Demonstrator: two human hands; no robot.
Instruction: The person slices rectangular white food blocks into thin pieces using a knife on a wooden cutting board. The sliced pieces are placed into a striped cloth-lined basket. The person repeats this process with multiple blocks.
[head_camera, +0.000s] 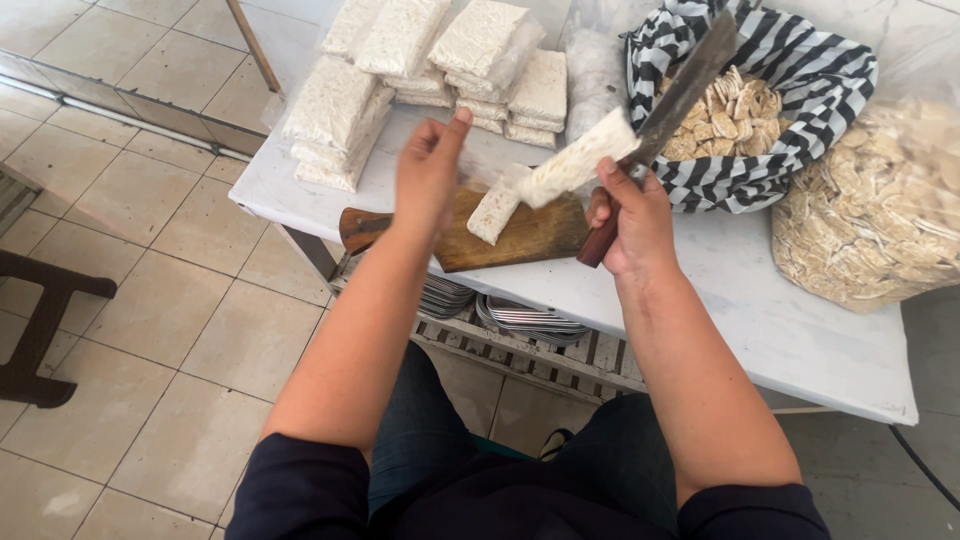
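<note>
Presently my left hand (428, 172) hangs unclenched and empty above the wooden cutting board (520, 235), while my right hand (628, 222) grips both the cleaver (682, 90) and a white tempeh block (578, 158) raised above the board. The block's long axis runs lower-left to upper-right. Judged risk: one hand holding both, the block may slip onto the cut piece (497, 207), or the blade may nick my fingers.

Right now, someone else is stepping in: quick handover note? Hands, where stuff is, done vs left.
Left hand: open, raised over the cutting board, holding nothing.
Right hand: gripping the knife handle and a white block, both lifted off the board.
A shorter piece lies on the board.
Done: slices fill the striped bag and clear bag.
Left: stack of wrapped blocks at the table's far end, uncut.
</note>
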